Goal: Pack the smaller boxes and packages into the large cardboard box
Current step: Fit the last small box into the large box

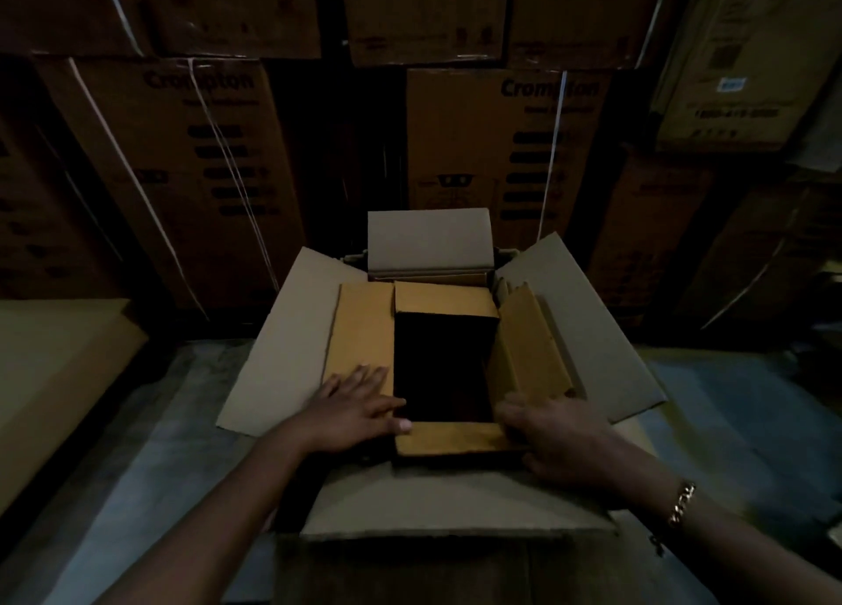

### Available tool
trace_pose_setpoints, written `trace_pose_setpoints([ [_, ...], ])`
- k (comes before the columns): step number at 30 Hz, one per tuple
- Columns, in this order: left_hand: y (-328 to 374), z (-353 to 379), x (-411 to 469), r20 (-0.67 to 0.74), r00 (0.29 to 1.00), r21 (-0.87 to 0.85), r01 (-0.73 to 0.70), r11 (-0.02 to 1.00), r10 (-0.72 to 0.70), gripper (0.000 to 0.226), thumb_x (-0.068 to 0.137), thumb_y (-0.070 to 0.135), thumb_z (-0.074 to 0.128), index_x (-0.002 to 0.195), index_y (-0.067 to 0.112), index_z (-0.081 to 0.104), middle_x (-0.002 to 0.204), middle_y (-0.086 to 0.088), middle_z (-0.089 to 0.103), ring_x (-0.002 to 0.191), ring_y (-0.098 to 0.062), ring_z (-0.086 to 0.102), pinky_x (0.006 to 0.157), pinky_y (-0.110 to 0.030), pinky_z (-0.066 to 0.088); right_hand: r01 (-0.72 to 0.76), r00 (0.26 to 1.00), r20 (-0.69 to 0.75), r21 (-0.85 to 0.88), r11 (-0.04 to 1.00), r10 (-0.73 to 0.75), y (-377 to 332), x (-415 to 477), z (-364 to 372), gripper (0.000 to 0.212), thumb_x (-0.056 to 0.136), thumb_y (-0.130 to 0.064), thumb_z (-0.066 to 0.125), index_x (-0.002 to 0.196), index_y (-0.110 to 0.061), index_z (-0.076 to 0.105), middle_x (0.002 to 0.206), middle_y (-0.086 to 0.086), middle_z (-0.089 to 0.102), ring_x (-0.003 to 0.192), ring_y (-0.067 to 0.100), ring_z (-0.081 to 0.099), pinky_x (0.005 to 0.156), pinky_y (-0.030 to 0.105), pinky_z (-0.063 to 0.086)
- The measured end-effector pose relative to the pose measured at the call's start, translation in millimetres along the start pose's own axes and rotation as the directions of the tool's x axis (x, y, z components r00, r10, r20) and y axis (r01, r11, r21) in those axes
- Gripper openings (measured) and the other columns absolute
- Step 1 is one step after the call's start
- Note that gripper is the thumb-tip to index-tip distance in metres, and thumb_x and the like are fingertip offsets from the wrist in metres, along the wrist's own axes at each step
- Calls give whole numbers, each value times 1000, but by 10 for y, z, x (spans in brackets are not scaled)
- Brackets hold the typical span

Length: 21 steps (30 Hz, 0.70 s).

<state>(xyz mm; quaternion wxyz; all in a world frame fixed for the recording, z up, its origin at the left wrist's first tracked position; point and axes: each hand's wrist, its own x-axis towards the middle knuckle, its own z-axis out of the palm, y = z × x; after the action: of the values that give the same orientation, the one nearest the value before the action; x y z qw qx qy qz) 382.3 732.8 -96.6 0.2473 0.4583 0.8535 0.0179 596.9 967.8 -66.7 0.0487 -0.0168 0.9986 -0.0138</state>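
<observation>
Head view looks down in dim light on the large cardboard box (291, 331), which sits on a grey floor (159, 422) with all four flaps spread outward. Inside it, smaller brown boxes ring a dark gap (444, 369) at the centre. At 9 o'clock of that gap the left box (364, 326) lies flat. At 12 o'clock the far box (444, 299) lies flat against the back wall. At 3 o'clock the tilted box (528, 344) leans with its outer edge raised toward the right flap. At 6 o'clock the near box (455, 438) lies flat along the front wall. The left hand (360, 404) rests palm down on the near end of the left box, fingers straight and spread, gripping nothing, with the thumb reaching across to touch the left end of the near box. The right hand (556, 431) is at about 4 o'clock of the gap, its fingers curled on the near lower end of the tilted box and grasping it, while also covering the right end of the near box; how far the fingers wrap underneath is lost in the dark. A gold chain bracelet (682, 504) circles the right wrist. Behind the large box, at 12 o'clock of the frame, stand stacked cartons (505, 139) printed with "Crompton" and bound with pale straps. At 9 o'clock of the frame a flat cardboard sheet (54, 376) lies on the floor, well apart from the large box.
</observation>
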Motion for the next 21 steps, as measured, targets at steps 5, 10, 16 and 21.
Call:
trace_pose_setpoints([
  [5,88,-94,85,9,999,141,39,989,-41,82,81,87,27,151,44,30,166,3,-13,151,-19,-16,118,-48,-5,-144,909,412,440,886,-57,126,213,-317,44,83,-54,69,116,-26,62,115,-9,60,100,8,58,82,32,49],
  [10,57,-59,113,-393,912,68,160,985,-121,85,80,85,20,150,39,31,166,0,14,151,-21,4,118,-48,5,-291,940,293,411,864,177,151,813,-394,51,91,-48,64,132,-19,54,126,0,59,114,18,56,93,32,46],
  [16,25,-137,170,-462,845,-185,203,962,-267,71,85,57,62,147,34,36,166,-2,5,148,-29,11,116,-45,21,-507,692,715,385,771,98,343,1494,-341,45,104,-29,44,146,-11,44,147,9,47,129,29,50,83,26,52],
  [21,17,-318,223,-735,649,-341,-101,935,-198,45,81,34,75,123,37,59,152,9,33,137,-19,29,110,-43,31,-347,755,622,110,931,208,543,1860,-94,78,99,-44,52,158,-17,9,165,13,6,147,37,19,115,43,28],
])
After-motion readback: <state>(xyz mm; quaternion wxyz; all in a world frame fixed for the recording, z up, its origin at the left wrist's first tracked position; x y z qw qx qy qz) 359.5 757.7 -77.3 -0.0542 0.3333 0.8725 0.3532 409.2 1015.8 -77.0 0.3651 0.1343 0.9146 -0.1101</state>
